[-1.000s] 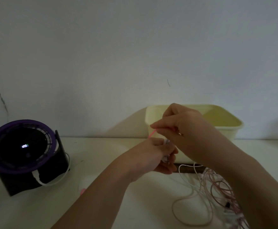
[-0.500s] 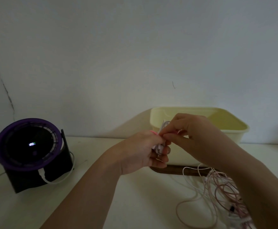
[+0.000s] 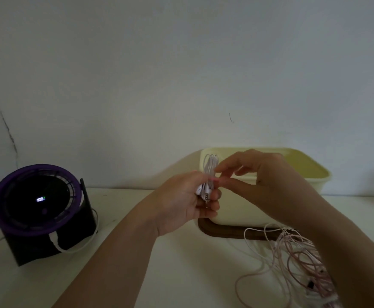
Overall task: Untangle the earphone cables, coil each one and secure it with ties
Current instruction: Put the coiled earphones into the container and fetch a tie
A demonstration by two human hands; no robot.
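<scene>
Cable, coiled into a white earphone bundle (image 3: 210,167), sits just right of the frame's centre in the left hand (image 3: 181,203). That hand's fingers curl round the lower half of the bundle. The loops stand above the fist, and the plug and earbuds poke out beside the thumb.

The right hand (image 3: 266,174) meets it from the right. Its thumb and forefinger pinch what looks like a pink tie (image 3: 214,179) at the bundle's waist, and its other fingers are loosely spread.

The bundle is probably very light and limp but a little springy, so the loops would likely fan out if the grip eased before the tie closes. The safest hold is across all the loops at the middle, not by the plug or the buds, where the thin wire joins are probably weakest.

At lower right, a tangle of pink cables (image 3: 297,258) lies on the table (image 3: 137,274), apart from both hands, in front of a cream bin (image 3: 310,172).
</scene>
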